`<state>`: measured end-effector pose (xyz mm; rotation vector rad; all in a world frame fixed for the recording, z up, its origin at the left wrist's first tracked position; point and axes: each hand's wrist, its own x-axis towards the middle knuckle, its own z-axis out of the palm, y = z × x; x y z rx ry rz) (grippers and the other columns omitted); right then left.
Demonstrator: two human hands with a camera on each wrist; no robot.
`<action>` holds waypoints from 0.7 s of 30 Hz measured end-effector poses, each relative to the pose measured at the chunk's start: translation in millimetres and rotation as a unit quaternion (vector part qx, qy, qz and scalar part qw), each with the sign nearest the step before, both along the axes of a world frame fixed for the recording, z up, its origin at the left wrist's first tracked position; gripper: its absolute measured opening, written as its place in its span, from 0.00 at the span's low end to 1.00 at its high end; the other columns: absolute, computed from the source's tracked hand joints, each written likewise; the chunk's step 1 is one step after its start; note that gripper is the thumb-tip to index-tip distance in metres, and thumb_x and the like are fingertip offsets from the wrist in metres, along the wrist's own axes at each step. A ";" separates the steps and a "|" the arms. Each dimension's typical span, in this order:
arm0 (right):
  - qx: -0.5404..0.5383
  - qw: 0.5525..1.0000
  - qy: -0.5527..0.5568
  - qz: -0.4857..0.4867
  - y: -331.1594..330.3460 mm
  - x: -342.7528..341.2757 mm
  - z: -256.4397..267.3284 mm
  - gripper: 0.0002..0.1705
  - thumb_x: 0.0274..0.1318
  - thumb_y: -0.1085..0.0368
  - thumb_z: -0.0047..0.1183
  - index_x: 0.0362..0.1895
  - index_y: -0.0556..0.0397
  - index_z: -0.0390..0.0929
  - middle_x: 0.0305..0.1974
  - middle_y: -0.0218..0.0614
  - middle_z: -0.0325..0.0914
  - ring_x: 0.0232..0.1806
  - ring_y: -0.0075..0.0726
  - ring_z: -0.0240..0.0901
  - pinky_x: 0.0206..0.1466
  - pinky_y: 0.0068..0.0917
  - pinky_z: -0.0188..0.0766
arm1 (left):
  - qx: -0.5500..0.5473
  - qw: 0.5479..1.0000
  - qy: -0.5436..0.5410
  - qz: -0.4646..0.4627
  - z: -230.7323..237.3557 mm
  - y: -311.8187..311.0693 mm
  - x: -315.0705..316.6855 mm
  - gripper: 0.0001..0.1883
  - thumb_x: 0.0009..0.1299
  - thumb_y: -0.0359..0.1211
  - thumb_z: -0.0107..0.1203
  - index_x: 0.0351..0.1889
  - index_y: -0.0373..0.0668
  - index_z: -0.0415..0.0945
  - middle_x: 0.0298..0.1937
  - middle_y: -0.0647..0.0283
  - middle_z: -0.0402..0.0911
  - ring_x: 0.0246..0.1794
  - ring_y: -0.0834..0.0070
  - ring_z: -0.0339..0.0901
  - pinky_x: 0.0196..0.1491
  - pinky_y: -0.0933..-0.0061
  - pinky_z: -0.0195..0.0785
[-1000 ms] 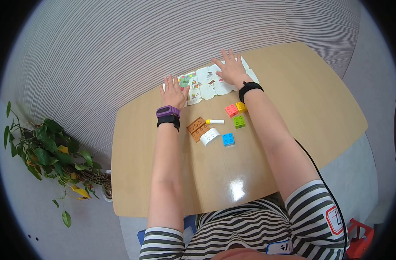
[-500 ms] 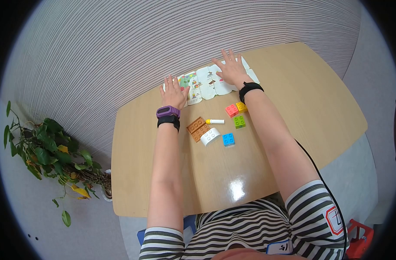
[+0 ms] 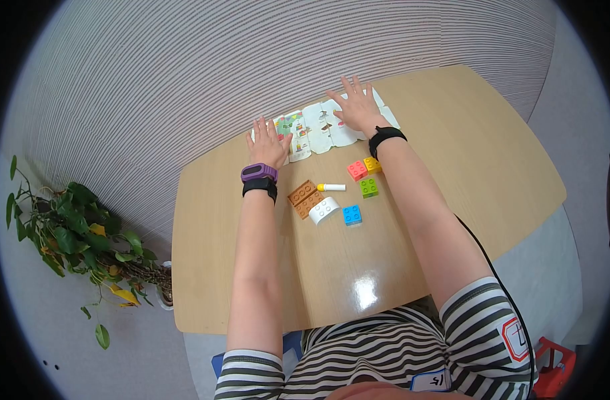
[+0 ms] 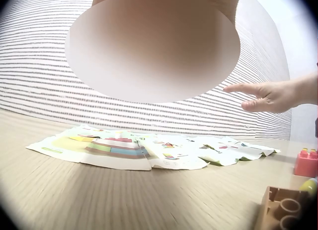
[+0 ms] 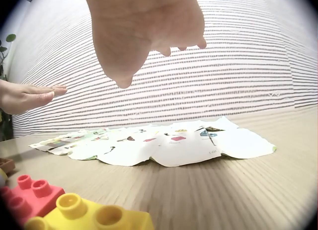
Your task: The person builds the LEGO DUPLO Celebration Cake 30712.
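A creased, printed paper sheet point(image 3: 320, 138) lies unfolded along the far edge of the table. Above its left end, my left hand point(image 3: 269, 148) is spread palm down with straight fingers, holding nothing. My right hand point(image 3: 359, 110) is stretched out over the sheet's right part, also with fingers apart. The right wrist view shows a gap between this palm and the paper point(image 5: 184, 150). In the left wrist view a blurred oval covers much of the left hand. Nearer me than both hands sit several toy bricks, among them a coral-red brick point(image 3: 357, 171) and a yellow brick point(image 3: 371, 165) beside the right wrist.
Brown bricks point(image 3: 305, 193), a white curved brick point(image 3: 324, 211), a blue brick point(image 3: 352, 215) and a green brick point(image 3: 369, 187) stand mid-table. A white stick with a yellow end point(image 3: 333, 187) lies among them. The ridged wall point(image 3: 251, 67) borders the table's point(image 3: 478, 153) far side; a plant point(image 3: 85, 227) stands left.
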<state>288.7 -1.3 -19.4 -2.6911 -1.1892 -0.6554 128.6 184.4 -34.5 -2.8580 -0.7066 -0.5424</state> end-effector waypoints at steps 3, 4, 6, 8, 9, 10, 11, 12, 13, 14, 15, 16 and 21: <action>-0.004 1.000 0.002 -0.002 -0.2 0.6 0.4 0.34 0.58 0.45 0.49 0.68 0.26 0.57 0.71 0.42 0.46 0.74 0.53 0.36 0.70 0.61 0.36 | 0.003 1.000 0.001 0.001 -0.4 0.1 -0.2 0.38 0.70 0.57 0.39 0.68 0.37 0.55 0.73 0.51 0.49 0.75 0.59 0.41 0.71 0.50 0.36; -0.005 1.000 0.003 -0.002 -0.4 0.8 0.7 0.34 0.58 0.45 0.49 0.68 0.26 0.57 0.71 0.42 0.46 0.74 0.53 0.36 0.70 0.61 0.36 | 0.004 1.000 0.001 0.001 -0.4 0.1 -0.2 0.38 0.70 0.57 0.39 0.68 0.37 0.55 0.73 0.51 0.49 0.75 0.59 0.41 0.71 0.50 0.36; -0.007 1.000 0.006 -0.001 -1.0 0.9 1.1 0.34 0.58 0.45 0.49 0.68 0.26 0.57 0.72 0.42 0.46 0.74 0.54 0.36 0.70 0.61 0.36 | 0.002 1.000 0.001 0.001 -0.6 0.0 -0.1 0.38 0.70 0.57 0.39 0.68 0.37 0.55 0.73 0.51 0.49 0.75 0.59 0.41 0.71 0.50 0.36; -0.004 1.000 0.003 0.001 -1.3 1.3 0.9 0.33 0.58 0.45 0.49 0.68 0.26 0.57 0.71 0.42 0.46 0.74 0.54 0.36 0.70 0.61 0.36 | 0.000 1.000 0.001 0.000 -0.8 0.2 0.0 0.38 0.70 0.57 0.39 0.68 0.37 0.55 0.73 0.51 0.49 0.75 0.59 0.41 0.71 0.49 0.36; -0.003 1.000 0.002 0.002 -1.5 1.4 0.5 0.33 0.58 0.45 0.49 0.68 0.26 0.57 0.71 0.42 0.46 0.74 0.54 0.36 0.70 0.61 0.36 | 0.000 1.000 0.001 0.000 -1.2 0.3 0.0 0.38 0.70 0.57 0.39 0.69 0.37 0.55 0.73 0.51 0.49 0.75 0.59 0.41 0.71 0.49 0.36; -0.001 1.000 -0.001 0.002 -1.4 2.0 -0.6 0.33 0.58 0.45 0.49 0.68 0.26 0.57 0.71 0.42 0.46 0.74 0.54 0.37 0.70 0.61 0.36 | -0.001 1.000 0.000 -0.001 -1.5 0.3 -0.1 0.38 0.70 0.57 0.39 0.69 0.37 0.55 0.73 0.51 0.49 0.75 0.58 0.41 0.71 0.49 0.36; 0.000 1.000 -0.004 0.002 -1.2 2.6 -1.6 0.33 0.58 0.45 0.49 0.68 0.26 0.58 0.71 0.42 0.46 0.74 0.54 0.37 0.70 0.61 0.37 | 0.000 1.000 0.000 0.000 -1.8 0.2 0.1 0.38 0.70 0.57 0.39 0.68 0.37 0.55 0.73 0.51 0.49 0.75 0.58 0.41 0.71 0.49 0.36; 0.002 1.000 -0.007 0.003 -1.0 3.3 -2.5 0.33 0.58 0.45 0.49 0.68 0.26 0.58 0.71 0.43 0.46 0.73 0.54 0.37 0.70 0.60 0.37 | 0.000 1.000 -0.001 0.000 -2.1 0.0 0.4 0.38 0.70 0.57 0.39 0.68 0.37 0.55 0.73 0.51 0.49 0.75 0.58 0.41 0.71 0.49 0.36; 0.001 1.000 -0.009 0.002 -1.0 3.3 -2.6 0.33 0.58 0.45 0.49 0.68 0.26 0.58 0.71 0.43 0.46 0.73 0.54 0.37 0.70 0.61 0.37 | 0.001 1.000 -0.001 0.000 -2.5 0.2 0.8 0.38 0.70 0.57 0.39 0.68 0.37 0.55 0.73 0.51 0.50 0.75 0.58 0.41 0.71 0.49 0.36; -0.001 1.000 -0.012 0.002 -1.0 3.2 -2.9 0.33 0.58 0.45 0.49 0.68 0.26 0.58 0.71 0.43 0.46 0.73 0.54 0.37 0.70 0.61 0.37 | 0.004 1.000 -0.005 -0.003 -3.1 0.5 0.9 0.38 0.70 0.57 0.39 0.68 0.37 0.55 0.73 0.51 0.50 0.75 0.58 0.41 0.71 0.48 0.36; -0.003 1.000 -0.015 0.002 -1.1 3.2 -3.5 0.33 0.58 0.45 0.49 0.68 0.26 0.58 0.71 0.43 0.46 0.73 0.54 0.37 0.70 0.61 0.37 | 0.007 1.000 -0.009 -0.005 -4.2 0.7 0.9 0.38 0.70 0.57 0.40 0.68 0.37 0.56 0.73 0.51 0.50 0.75 0.58 0.42 0.71 0.48 0.36; -0.003 1.000 -0.012 0.003 -1.8 2.3 -2.9 0.33 0.58 0.45 0.49 0.68 0.26 0.57 0.71 0.43 0.46 0.73 0.54 0.37 0.70 0.61 0.37 | 0.009 1.000 -0.013 -0.007 -3.8 -0.8 0.0 0.38 0.70 0.57 0.40 0.68 0.37 0.56 0.73 0.50 0.51 0.75 0.58 0.42 0.71 0.48 0.36; -0.017 1.000 0.004 0.026 -0.3 0.9 -3.8 0.33 0.60 0.45 0.47 0.68 0.26 0.56 0.72 0.44 0.44 0.74 0.55 0.36 0.70 0.62 0.36 | 0.009 1.000 -0.012 -0.013 -10.6 1.1 -3.6 0.38 0.70 0.57 0.40 0.68 0.37 0.56 0.72 0.50 0.52 0.74 0.56 0.44 0.70 0.47 0.37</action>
